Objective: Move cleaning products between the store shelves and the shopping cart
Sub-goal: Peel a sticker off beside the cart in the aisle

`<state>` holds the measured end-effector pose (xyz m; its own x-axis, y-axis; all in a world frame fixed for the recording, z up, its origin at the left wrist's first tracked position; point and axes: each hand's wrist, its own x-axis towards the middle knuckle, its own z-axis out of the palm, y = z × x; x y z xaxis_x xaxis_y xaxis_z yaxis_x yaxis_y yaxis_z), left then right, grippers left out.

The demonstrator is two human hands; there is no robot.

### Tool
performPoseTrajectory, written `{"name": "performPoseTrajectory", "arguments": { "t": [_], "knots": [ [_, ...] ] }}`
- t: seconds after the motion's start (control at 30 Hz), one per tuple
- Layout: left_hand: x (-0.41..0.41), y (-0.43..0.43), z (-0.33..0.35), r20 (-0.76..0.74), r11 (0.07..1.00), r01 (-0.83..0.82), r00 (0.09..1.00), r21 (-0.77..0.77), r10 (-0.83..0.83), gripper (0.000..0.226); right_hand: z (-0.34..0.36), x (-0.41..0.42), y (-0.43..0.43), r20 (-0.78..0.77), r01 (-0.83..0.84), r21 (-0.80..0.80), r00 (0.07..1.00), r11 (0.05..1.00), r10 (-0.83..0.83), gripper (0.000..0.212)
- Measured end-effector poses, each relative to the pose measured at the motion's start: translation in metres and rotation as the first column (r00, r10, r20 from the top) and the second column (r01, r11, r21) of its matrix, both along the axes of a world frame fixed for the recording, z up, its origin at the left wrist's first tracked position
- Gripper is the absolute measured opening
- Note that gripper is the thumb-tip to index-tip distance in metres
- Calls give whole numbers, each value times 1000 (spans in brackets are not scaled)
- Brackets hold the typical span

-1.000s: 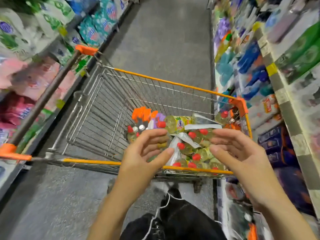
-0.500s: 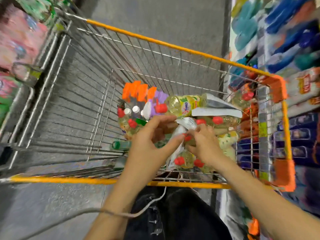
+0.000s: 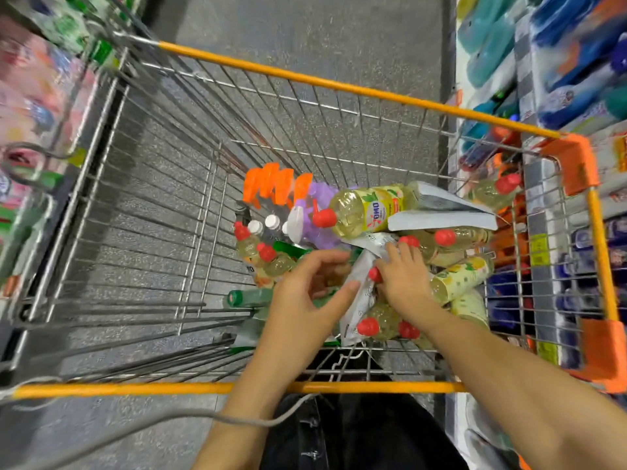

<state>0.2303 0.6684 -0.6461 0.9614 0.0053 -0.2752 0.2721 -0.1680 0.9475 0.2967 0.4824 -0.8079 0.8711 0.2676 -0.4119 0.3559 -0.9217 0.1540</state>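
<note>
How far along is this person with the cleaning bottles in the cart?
Done: yellow red-capped plastic bottles and orange-triggered spray bottles lie piled in the orange-rimmed wire shopping cart. In hand: left hand and right hand reach into the pile; the grip is unclear. Left: nothing lifted out yet.

The person's left hand and right hand were bare, and both forearms were uncovered as far as the lower edge of the view. A thin grey cable ran across the left wrist and trailed off to the left. Between the arms showed dark, denim-like trousers with stitched seams and small metal studs.
</note>
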Motion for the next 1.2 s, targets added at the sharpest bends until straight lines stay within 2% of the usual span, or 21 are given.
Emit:
{"name": "performPoseTrajectory", "arguments": {
  "t": [0.1,0.2,0.3,0.37,0.43,0.5,0.7,0.83,0.93,1.0,1.1,1.13,1.2],
  "knots": [
    [7,4,-10,-6,988,73,997,135,-72,25,-1,-3,-4,41,-17,68,999,998,14,35],
    [11,6,-21,-56,931,203,979,304,-195,33,7,-12,-22,61,10,188,998,982,-22,54],
    [12,4,-25,-135,877,309,951,368,-279,45,26,-24,-32,35,69,375,995,924,-89,64],
    [13,2,-25,-161,861,352,936,366,-314,52,48,-31,-32,-62,207,507,977,836,-204,53],
    [13,-1,-23,-177,848,385,922,363,-344,58,81,-36,-29,-164,349,661,931,664,-326,38],
    [14,-4,-19,-189,843,403,915,356,-357,64,115,-36,-25,-202,380,760,909,527,-365,33],
    [24,-7,10,-198,887,409,907,213,-371,86,221,-21,-23,-250,331,915,914,229,-320,15],
    [29,-11,48,-176,935,343,919,-91,-354,61,288,-6,-7,-288,302,953,930,28,-227,20],
    [26,-15,84,-69,965,235,967,-114,-243,49,324,9,5,-327,307,944,916,-120,-233,14],
    [22,-20,102,-19,969,184,982,-164,-190,51,336,15,9,-373,326,921,894,-214,-248,23],
    [19,-27,125,-3,965,30,999,-259,-32,43,333,4,13,-498,408,845,836,-345,-233,46],
    [19,-29,132,-6,963,-23,1000,-269,23,41,327,-5,16,-527,430,821,824,-376,-209,45],
    [18,-33,142,-42,950,-94,995,-297,86,54,317,-28,26,-575,469,780,798,-414,-181,43]
  ]
}}
